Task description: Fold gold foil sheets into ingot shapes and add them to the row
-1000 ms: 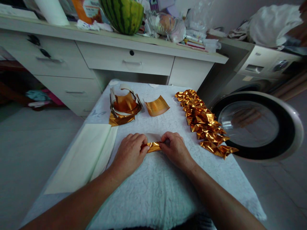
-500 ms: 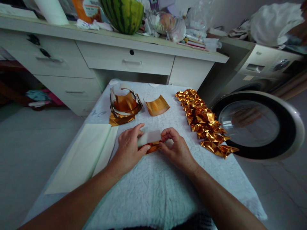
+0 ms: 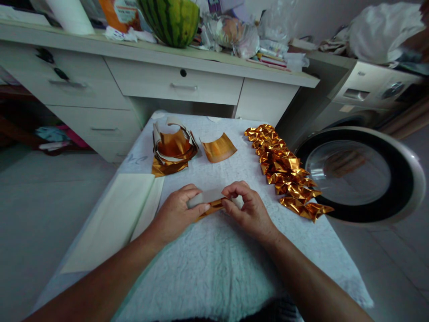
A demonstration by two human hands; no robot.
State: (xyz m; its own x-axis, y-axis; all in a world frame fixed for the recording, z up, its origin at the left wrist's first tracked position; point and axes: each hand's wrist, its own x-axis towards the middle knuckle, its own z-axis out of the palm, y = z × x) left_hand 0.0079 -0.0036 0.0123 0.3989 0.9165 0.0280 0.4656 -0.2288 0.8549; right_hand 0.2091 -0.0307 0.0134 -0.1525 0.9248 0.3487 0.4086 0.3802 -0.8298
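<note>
Between my two hands is a sheet of gold foil paper (image 3: 214, 205), white on its back and partly folded or rolled along the near edge. My left hand (image 3: 179, 205) pinches its left end between thumb and fingers. At the right end, the thumb and fingertips of my right hand (image 3: 248, 208) grip the same paper. A single curved gold sheet (image 3: 219, 148) lies beyond my hands. Left of it sits a curled stack of gold foil paper (image 3: 174, 145). Along the right side runs a row of folded gold foil pieces (image 3: 284, 167).
Folded pale paper (image 3: 110, 214) lies at the left of the cloth-covered table (image 3: 201, 273). Behind stands a white counter with drawers (image 3: 181, 82), holding a watermelon (image 3: 170, 22) and plastic bags. A washing machine's open door (image 3: 358, 174) reaches near the table's right edge.
My left fingers have closed down onto the paper from a more raised position. The gold edge between my hands now looks narrower and flatter, with the white back tilted.
</note>
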